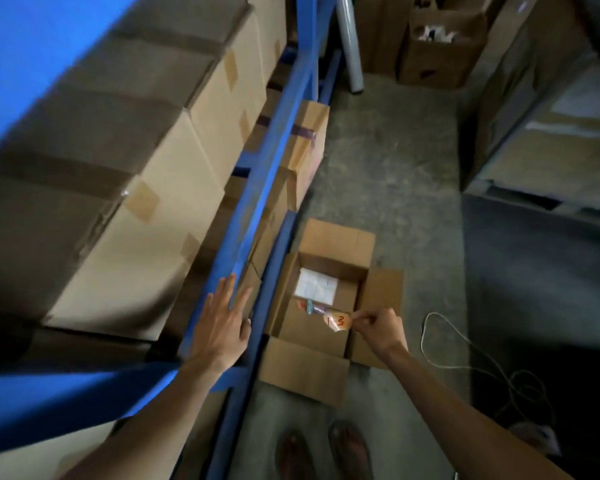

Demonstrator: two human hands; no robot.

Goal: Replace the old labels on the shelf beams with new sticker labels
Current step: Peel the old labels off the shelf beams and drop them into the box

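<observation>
Two bare hands over a blue painted-steel shelf beam (257,188), scuffed, long and narrow. Left hand (222,327) flat against beam face, fingers spread, grip holding nothing. Right hand (378,329) with fingertips pressed together, grip pinching a small curled, translucent tan label (336,323) marked "13" in red, held above an open corrugated cardboard box (316,306) on the rough concrete floor (395,168). White square sheet (316,287) inside box.
</observation>
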